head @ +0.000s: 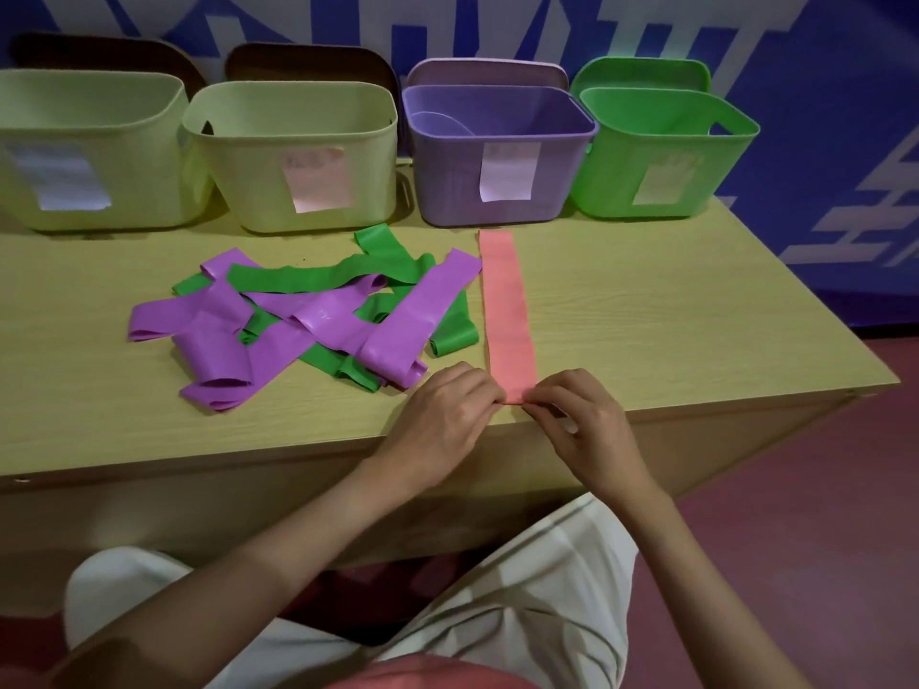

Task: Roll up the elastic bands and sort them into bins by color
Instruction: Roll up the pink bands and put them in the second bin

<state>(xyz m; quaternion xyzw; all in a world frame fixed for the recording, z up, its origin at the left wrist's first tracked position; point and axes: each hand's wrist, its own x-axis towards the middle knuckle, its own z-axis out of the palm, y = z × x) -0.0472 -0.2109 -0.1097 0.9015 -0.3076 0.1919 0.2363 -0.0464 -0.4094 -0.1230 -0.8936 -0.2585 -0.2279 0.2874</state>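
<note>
The left hand (442,415) and the right hand (582,420) are both pinching the near end of the pink band (507,310), which is lying flat on the table (671,315).

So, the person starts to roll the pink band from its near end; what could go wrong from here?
1. The left hand and right hand pinch the pink band right at the table edge, so the roll might slip off.
2. The start may be uneven, and the roll could turn out skewed.
3. The bin labels are blurred; no bin is pink, so the roll might land in the purple bin by mistake.
</note>
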